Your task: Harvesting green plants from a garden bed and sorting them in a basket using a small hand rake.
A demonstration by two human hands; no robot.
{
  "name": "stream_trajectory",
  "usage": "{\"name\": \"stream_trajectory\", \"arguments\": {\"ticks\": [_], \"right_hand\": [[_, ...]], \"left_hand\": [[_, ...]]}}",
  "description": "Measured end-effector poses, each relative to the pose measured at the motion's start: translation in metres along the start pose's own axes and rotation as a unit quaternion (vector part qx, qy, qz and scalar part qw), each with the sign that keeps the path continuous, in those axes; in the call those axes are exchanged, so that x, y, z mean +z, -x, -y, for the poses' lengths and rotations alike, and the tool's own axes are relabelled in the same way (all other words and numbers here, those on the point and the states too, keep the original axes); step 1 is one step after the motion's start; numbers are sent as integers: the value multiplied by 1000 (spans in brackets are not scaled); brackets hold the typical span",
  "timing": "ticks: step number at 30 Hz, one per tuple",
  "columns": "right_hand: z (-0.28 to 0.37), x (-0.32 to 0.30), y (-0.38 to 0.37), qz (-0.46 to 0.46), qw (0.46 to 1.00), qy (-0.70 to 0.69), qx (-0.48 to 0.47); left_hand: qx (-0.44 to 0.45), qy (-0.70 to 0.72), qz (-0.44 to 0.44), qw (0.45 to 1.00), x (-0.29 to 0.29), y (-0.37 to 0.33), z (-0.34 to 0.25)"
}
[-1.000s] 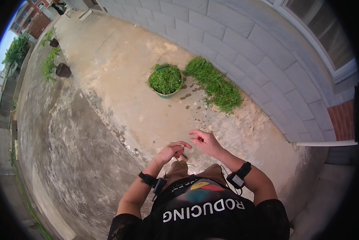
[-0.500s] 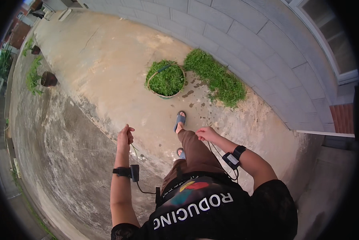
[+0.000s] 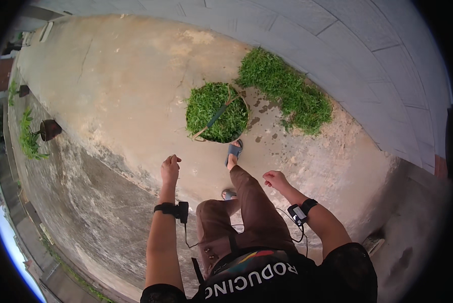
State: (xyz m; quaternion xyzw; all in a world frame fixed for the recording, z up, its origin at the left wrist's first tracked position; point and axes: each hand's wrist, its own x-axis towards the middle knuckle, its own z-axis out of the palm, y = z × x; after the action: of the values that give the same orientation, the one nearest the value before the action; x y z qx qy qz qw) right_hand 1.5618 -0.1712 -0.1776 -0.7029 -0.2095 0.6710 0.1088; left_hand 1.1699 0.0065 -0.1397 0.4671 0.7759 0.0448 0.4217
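My left hand [image 3: 171,167] hangs in the air at the left with its fingers curled, and I see nothing in it. My right hand [image 3: 275,180] is loosely closed above the ground to the right of my knee, with nothing visible in it. Beyond both hands stands a round basket heaped with cut green plants [image 3: 208,108]. Its thin, arched handle [image 3: 217,115] has a dark wrapped middle and crosses over the heap. Neither hand touches the basket.
A long pile of the same greens [image 3: 282,88] lies along the grey block wall [image 3: 337,55]. My sandalled foot [image 3: 234,151] is close to the basket. Damp patches [image 3: 259,129] mark the concrete. Potted plants [image 3: 49,130] stand at the far left.
The basket appears nearer and larger, and its handle now lies across the heap in view. My forearms and feet have shifted forward. My right hand has moved away from my knee.
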Motion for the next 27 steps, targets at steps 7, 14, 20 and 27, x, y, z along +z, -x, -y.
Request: {"name": "stream_trajectory", "arguments": {"ticks": [7,14,20,27], "right_hand": [[32,7,-56,-84,985,-143,53],[39,65,-103,-126,992,6,-8],[172,104,-165,-229,941,181,-169],[268,195,-210,-210,928,295,-91]], "left_hand": [[106,-141,59,982,64,-117,-50],[17,36,350,936,106,-168,-50],[172,21,289,942,86,-132,-124],[172,87,347,918,-8,-80,-169]]}}
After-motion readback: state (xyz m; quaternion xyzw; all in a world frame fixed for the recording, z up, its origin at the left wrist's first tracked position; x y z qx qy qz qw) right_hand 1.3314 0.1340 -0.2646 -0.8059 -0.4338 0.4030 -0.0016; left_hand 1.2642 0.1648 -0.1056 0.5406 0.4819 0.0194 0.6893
